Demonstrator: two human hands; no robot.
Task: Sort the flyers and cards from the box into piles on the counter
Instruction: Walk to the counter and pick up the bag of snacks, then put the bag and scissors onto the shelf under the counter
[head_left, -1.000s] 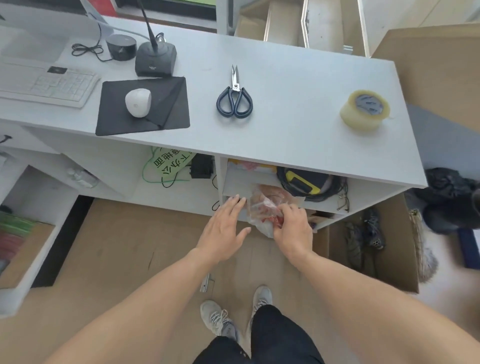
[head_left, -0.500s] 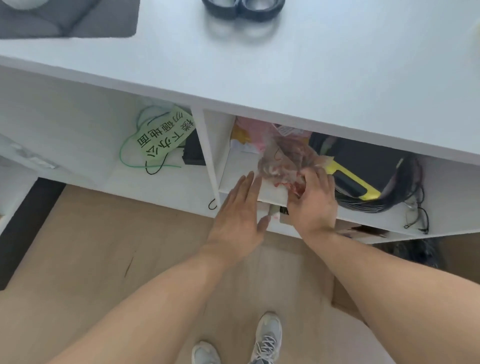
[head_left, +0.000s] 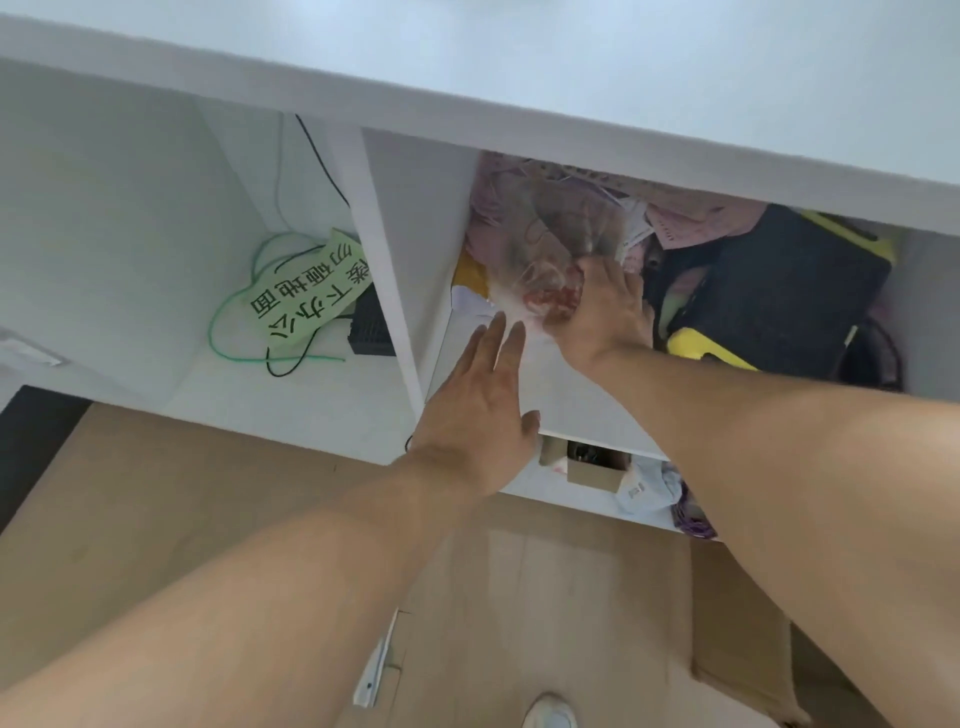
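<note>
Both arms reaching forward, left hand (head_left: 480, 405) flat with straight fingers, right hand (head_left: 605, 312) curled, gripping

A pale green paper tag (head_left: 307, 295) lies in the left open compartment under the worktop (head_left: 571, 67), tied to a green wire (head_left: 228, 312). It bears black handwritten Chinese characters, reading roughly 楼下办公 and 另硬地面; the strokes are partly unclear. No other writing is legible.

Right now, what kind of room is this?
Probably an office or a shop's front desk. There is a white counter with open shelves underneath, a green paper sign beside loose cables, and papers stuffed in a cubby.
</note>
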